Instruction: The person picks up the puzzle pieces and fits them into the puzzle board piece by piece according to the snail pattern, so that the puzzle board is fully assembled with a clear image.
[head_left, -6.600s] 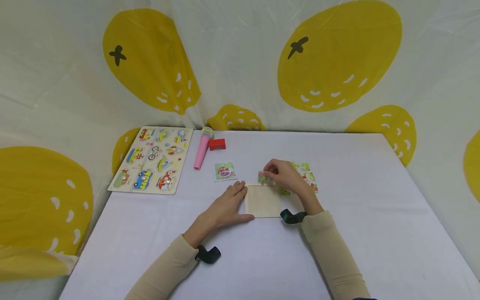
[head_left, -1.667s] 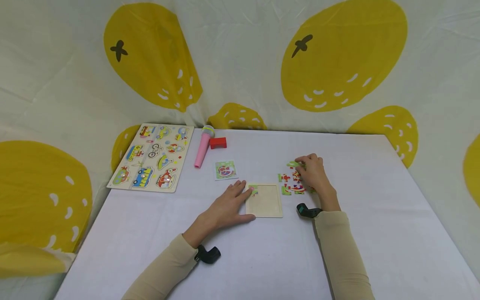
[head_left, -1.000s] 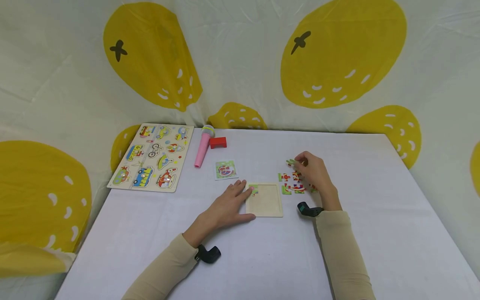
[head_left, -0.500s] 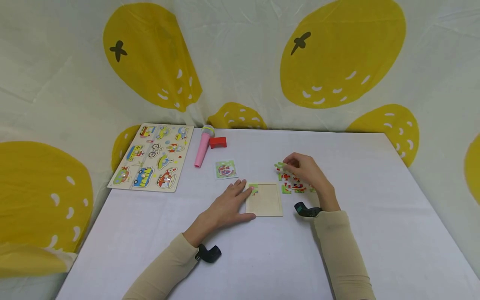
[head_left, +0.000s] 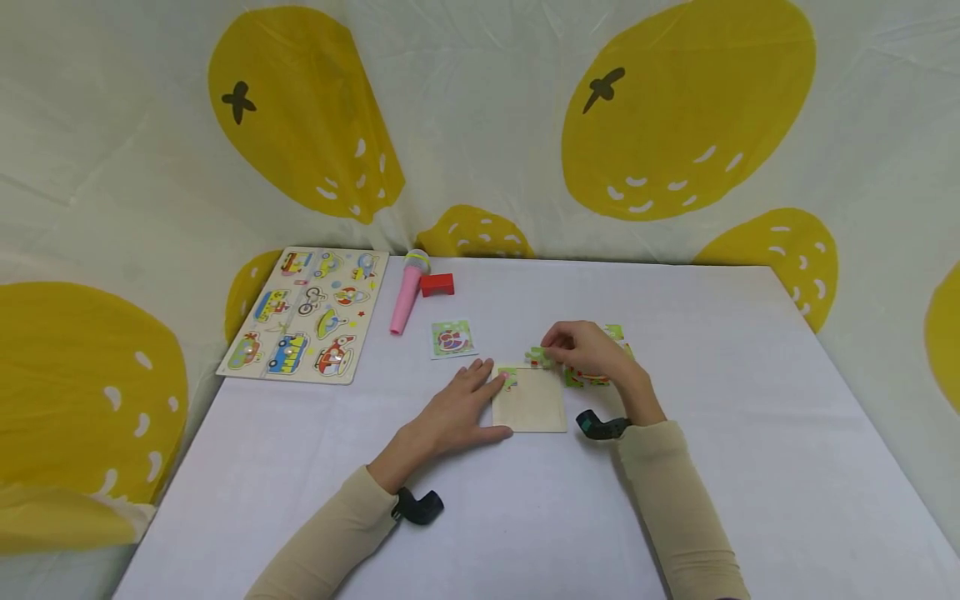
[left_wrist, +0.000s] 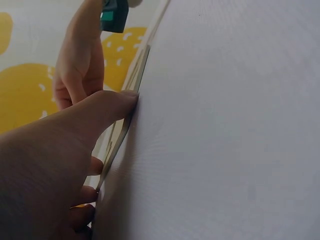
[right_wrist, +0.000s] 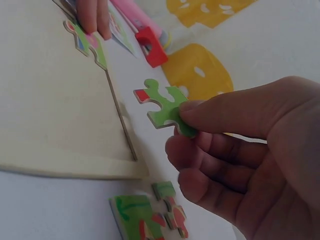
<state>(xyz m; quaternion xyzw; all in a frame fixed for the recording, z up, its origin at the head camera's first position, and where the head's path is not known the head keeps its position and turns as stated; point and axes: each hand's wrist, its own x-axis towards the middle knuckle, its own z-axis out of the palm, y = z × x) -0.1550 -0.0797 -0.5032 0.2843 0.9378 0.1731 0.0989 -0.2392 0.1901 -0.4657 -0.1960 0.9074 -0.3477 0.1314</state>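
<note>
My right hand (head_left: 588,348) pinches a green jigsaw piece (right_wrist: 167,105) with a small red patch between thumb and fingers, held above the far edge of a square wooden puzzle tray (head_left: 531,410). My left hand (head_left: 453,408) rests along the tray's left side, fingers spread, with the thumb (left_wrist: 122,101) at the near edge in the left wrist view. One jigsaw piece (head_left: 511,379) lies in the tray's far left corner, under my left fingertip. More loose pieces (right_wrist: 135,215) lie right of the tray, partly hidden by my right hand in the head view.
A small square picture card (head_left: 452,340) lies beyond the left hand. Behind it are a pink toy microphone (head_left: 405,300) and a red block (head_left: 437,285). A vehicle puzzle board (head_left: 300,317) lies at the far left. A fruit-print curtain (head_left: 480,125) hangs behind the table.
One piece came to lie in the tray's corner. My right hand has since picked a green piece from the loose pile and carried it left to the tray's far edge. My left hand has stayed put.
</note>
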